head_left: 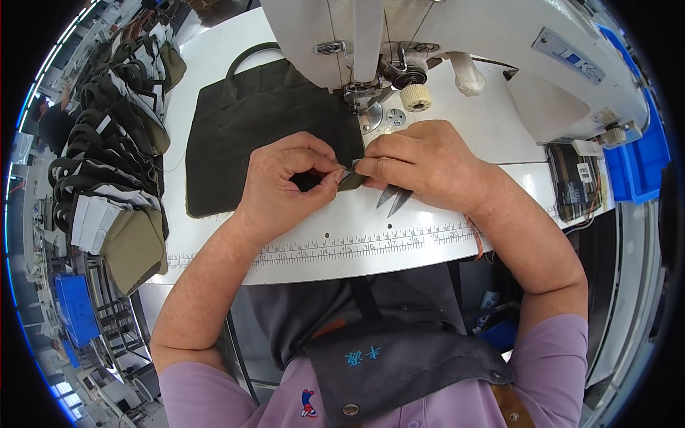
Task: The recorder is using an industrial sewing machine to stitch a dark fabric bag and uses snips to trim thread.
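Observation:
A dark olive fabric bag piece (235,143) with a carrying handle (246,58) lies flat on the white sewing table. At its lower right corner, my left hand (289,178) pinches the cloth edge between thumb and index finger. My right hand (428,164) closes on the same corner from the other side, fingertips almost touching the left ones. Something small and pale shows between the two pinches, too small to name. From beneath my right hand stick out the pointed metal blades of thread snips (394,200); their handles are hidden by the palm.
A white sewing machine (464,36) stands just behind my hands, its presser foot beside the bag piece. A printed ruler (342,250) runs along the table's front edge. Several stacked bag pieces (114,157) are on the left; a blue bin (638,160) is at right.

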Motion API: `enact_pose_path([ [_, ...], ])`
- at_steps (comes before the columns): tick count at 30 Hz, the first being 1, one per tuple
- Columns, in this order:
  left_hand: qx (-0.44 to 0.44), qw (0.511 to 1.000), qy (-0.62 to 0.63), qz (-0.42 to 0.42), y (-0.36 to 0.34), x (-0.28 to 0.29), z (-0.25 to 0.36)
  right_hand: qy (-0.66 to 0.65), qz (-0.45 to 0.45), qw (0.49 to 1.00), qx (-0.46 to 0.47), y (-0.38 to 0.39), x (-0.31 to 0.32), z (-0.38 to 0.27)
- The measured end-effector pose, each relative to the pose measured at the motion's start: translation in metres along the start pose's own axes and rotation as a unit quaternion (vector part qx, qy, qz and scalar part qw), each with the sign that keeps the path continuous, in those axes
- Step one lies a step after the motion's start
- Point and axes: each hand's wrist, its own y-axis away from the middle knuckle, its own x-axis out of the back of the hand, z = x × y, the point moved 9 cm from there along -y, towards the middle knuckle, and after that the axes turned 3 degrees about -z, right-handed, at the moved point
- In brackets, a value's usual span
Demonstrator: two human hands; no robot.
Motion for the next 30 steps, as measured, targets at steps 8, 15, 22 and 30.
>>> enact_pose_path([
  [8, -0.020, 0.999, -0.028, 0.016, 0.001, -0.002, 0.006, 0.029, -0.044, 0.999, 0.006, 0.002, -0.006, 0.000],
  [15, -0.132, 0.979, -0.158, -0.013, 0.010, -0.012, 0.031, 0.019, -0.045, 0.999, 0.001, 0.002, -0.004, 0.000],
  [22, -0.171, 0.952, -0.254, 0.033, 0.007, -0.013, 0.041, -0.046, 0.019, 0.998, -0.026, 0.002, -0.001, 0.009],
  [30, -0.221, 0.932, -0.283, 0.051, 0.010, -0.015, 0.048, 0.011, 0.023, 0.999, -0.022, 0.000, -0.002, 0.007],
])
